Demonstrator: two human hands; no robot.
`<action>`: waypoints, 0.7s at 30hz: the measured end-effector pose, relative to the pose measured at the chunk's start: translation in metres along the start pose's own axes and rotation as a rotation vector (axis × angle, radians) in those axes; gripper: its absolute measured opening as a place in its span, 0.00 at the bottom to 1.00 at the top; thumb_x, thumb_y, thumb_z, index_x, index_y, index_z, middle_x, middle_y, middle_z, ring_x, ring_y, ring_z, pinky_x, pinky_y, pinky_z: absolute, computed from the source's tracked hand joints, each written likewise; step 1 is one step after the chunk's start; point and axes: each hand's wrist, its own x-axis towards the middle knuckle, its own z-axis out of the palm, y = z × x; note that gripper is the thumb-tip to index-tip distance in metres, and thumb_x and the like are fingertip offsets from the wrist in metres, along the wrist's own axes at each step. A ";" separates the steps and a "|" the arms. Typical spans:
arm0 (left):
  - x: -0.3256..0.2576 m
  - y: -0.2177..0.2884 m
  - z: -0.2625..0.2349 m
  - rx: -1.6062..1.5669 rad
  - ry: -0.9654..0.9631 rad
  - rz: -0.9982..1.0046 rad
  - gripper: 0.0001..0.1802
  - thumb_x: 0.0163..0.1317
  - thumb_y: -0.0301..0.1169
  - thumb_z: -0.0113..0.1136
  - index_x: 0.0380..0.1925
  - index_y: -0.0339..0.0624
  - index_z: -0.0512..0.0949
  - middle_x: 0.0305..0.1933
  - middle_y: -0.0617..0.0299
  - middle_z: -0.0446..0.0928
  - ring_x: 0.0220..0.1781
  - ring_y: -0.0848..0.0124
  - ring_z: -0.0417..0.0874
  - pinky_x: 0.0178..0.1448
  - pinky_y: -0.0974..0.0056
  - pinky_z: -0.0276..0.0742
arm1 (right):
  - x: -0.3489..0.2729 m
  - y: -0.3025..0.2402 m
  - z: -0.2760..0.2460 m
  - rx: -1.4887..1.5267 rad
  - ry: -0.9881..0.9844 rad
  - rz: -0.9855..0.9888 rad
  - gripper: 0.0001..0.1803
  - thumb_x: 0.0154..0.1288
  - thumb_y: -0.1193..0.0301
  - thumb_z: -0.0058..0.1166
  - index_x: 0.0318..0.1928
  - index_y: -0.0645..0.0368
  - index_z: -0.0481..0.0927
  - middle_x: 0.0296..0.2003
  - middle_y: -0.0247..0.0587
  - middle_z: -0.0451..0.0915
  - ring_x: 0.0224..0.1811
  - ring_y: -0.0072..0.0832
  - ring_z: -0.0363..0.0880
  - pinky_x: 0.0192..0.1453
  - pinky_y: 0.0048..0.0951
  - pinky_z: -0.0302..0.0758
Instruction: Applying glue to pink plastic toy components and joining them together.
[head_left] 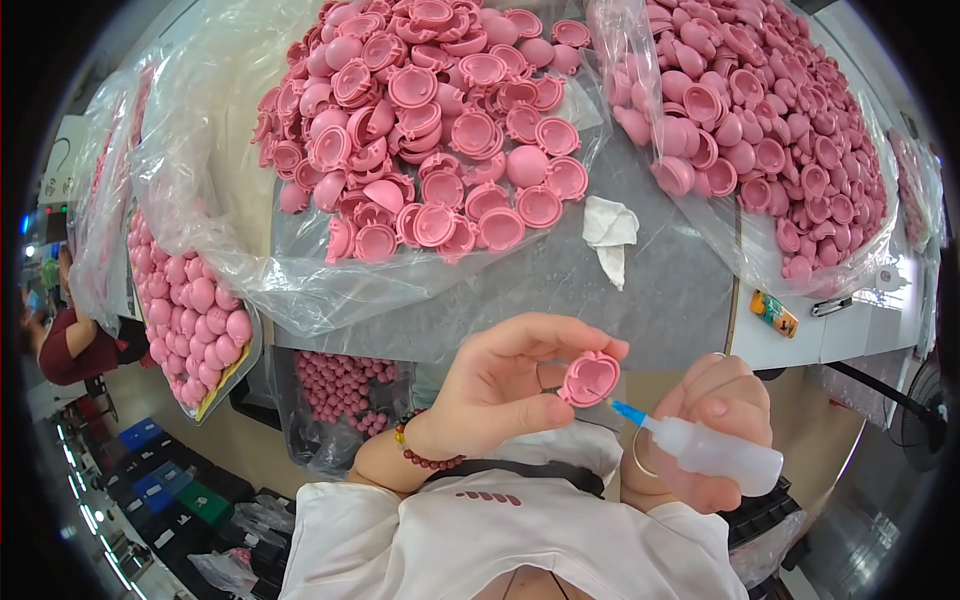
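Between the thumb and fingers of my left hand (510, 375) is a pink plastic half-shell (590, 379), its hollow side facing up toward me. My right hand (725, 410) is wrapped round a translucent white squeeze bottle (718, 455) with a blue tapered tip. The bottle lies tilted, and its tip (628, 412) points at the lower edge of the half-shell, very close to it. Whether the tip touches the shell I cannot tell. Beyond my hands, a large heap of similar pink half-shells (440, 190) rests on clear plastic on the grey table.
A second heap of pink shells (760, 120) fills a clear bag at the right. A crumpled white tissue (609, 236) lies between the heaps. At the right edge are an orange-and-green packet (774, 314) and a stapler (831, 306). A tray of closed pink balls (195, 325) stands left; a fan (925, 410) is right.
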 end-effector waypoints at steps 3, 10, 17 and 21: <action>-0.001 0.001 0.000 0.004 0.033 -0.011 0.26 0.49 0.26 0.65 0.47 0.36 0.66 0.53 0.40 0.68 0.51 0.66 0.74 0.55 0.64 0.68 | 0.001 -0.003 0.005 -0.021 0.064 0.039 0.33 0.56 0.43 0.48 0.32 0.68 0.76 0.20 0.33 0.69 0.15 0.22 0.64 0.14 0.21 0.54; 0.000 0.001 0.000 0.062 0.029 0.017 0.26 0.47 0.23 0.66 0.46 0.36 0.66 0.51 0.38 0.69 0.51 0.65 0.75 0.54 0.65 0.70 | 0.001 -0.004 0.008 -0.072 0.065 0.058 0.32 0.57 0.44 0.48 0.29 0.68 0.77 0.19 0.34 0.71 0.14 0.21 0.64 0.13 0.21 0.54; -0.002 0.001 -0.002 0.103 0.018 0.032 0.27 0.45 0.22 0.67 0.46 0.35 0.66 0.51 0.38 0.69 0.50 0.65 0.75 0.53 0.65 0.71 | -0.002 -0.002 0.008 -0.056 0.104 0.029 0.32 0.59 0.45 0.46 0.32 0.68 0.76 0.19 0.33 0.70 0.14 0.21 0.63 0.13 0.21 0.55; -0.002 0.000 -0.003 0.170 0.010 0.073 0.27 0.44 0.21 0.67 0.45 0.33 0.66 0.50 0.38 0.69 0.50 0.64 0.75 0.54 0.64 0.72 | -0.001 0.003 0.007 -0.061 0.066 -0.019 0.34 0.60 0.45 0.40 0.38 0.70 0.74 0.17 0.33 0.64 0.17 0.20 0.59 0.16 0.21 0.49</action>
